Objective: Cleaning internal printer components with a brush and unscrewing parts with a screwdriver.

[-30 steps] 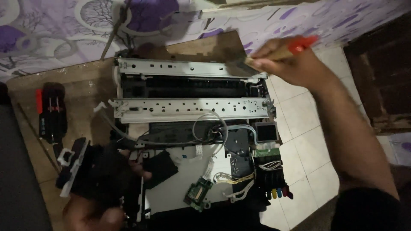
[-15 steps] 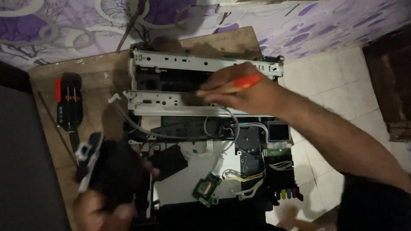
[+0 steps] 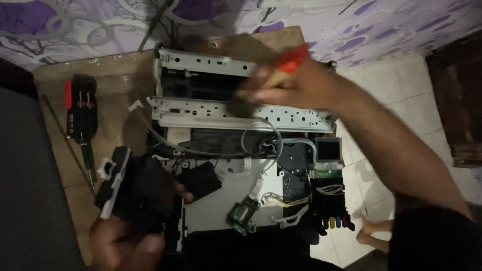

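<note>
The right hand (image 3: pixel 296 83) is blurred over the far part of an opened printer chassis (image 3: pixel 241 150); its fingers are curled around a tool with a red and pale handle (image 3: pixel 287 62), held above the metal rails (image 3: pixel 241 113) that run left to right across the chassis. What the working end of the tool touches cannot be told, since the hand and a dark smear cover it.

The left hand (image 3: pixel 125 241) is seen at the near left, its fingers wrapped around a black, boxy printer part with a white edge (image 3: pixel 118 183), which is held just left of the chassis and over the brown board (image 3: pixel 110 85) beneath.

Clear tubing (image 3: pixel 261 135) is looped near the middle of the chassis, just near of the rails. A small green circuit board (image 3: pixel 242 215) lies on the white base plate toward the near side. To the right, a black ink tank block with coloured caps (image 3: pixel 332 211) is attached, with a small square screen (image 3: pixel 327 149) just beyond it.

On the board at the left, well apart from both hands, a black and red screwdriver set (image 3: pixel 80 113) lies lengthwise. Purple patterned cloth (image 3: pixel 90 22) is spread along the far edge, and pale floor tiles (image 3: pixel 401 100) are seen to the right.
</note>
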